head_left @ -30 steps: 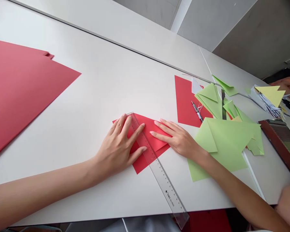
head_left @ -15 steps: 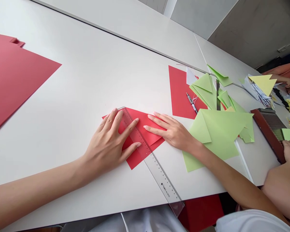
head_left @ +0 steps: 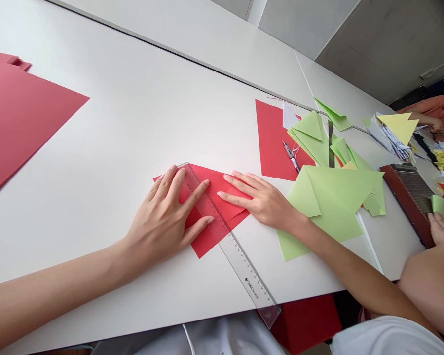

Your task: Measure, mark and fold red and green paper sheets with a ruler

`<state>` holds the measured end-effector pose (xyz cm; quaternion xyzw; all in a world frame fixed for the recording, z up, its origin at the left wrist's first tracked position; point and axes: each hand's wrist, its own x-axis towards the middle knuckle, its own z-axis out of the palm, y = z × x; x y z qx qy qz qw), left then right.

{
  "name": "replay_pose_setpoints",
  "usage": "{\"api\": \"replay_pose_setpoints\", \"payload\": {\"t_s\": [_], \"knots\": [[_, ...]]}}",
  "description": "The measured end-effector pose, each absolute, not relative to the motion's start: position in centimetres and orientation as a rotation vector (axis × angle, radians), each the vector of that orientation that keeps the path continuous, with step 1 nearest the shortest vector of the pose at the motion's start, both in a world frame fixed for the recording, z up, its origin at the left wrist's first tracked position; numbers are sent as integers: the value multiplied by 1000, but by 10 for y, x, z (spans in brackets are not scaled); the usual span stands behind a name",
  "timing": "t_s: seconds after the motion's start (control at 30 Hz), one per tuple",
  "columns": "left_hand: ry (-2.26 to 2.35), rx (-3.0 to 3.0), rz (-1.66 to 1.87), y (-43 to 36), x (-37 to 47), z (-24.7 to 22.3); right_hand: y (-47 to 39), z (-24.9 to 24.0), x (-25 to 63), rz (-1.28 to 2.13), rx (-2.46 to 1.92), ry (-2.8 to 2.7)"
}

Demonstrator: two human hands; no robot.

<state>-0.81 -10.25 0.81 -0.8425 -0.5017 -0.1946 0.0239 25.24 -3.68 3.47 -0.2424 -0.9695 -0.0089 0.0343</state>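
Note:
A clear plastic ruler [head_left: 240, 251] lies slantwise across a folded sheet of red paper [head_left: 205, 241], its lower end sticking out past the table's front edge. My left hand [head_left: 163, 212] presses flat on the ruler's upper part and the paper under it, fingers spread. Just right of the ruler, my right hand [head_left: 259, 197] rests with outstretched fingers on the folded flap of the red paper. The paper under my palms and fingers is hidden.
Large red sheets [head_left: 29, 118] lie at the left. Right of my hands are light green folded papers [head_left: 333, 202], another red sheet [head_left: 272, 143] and a pen [head_left: 291, 157]. A co-worker's hand [head_left: 442, 229] is beside a brown paper trimmer [head_left: 407, 202]; another person sits farther back.
My hands, the ruler and the red paper keep their places relative to each other; the view has shifted slightly. At the right, the co-worker's hand and green paper have moved at the trimmer.

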Motion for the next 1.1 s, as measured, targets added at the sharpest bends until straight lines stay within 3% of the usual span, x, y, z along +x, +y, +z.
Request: {"api": "replay_pose_setpoints", "payload": {"t_s": [0.47, 0.77, 0.9, 1.1], "knots": [[-1554, -2581, -589, -103, -9, 7, -37, 35, 252, -28, -760, -2993], [-1517, -2513, -579, -107, -8, 6, -48, 58, 236, 180, -892, -2992], [-1525, -2500, -560, -110, -8, 7, -49, 52, 207, 126, -1149, -2878], [-1579, -2515, -613, -112, -7, 6, -34, 45, 176, -24, -1121, -2876]]}}
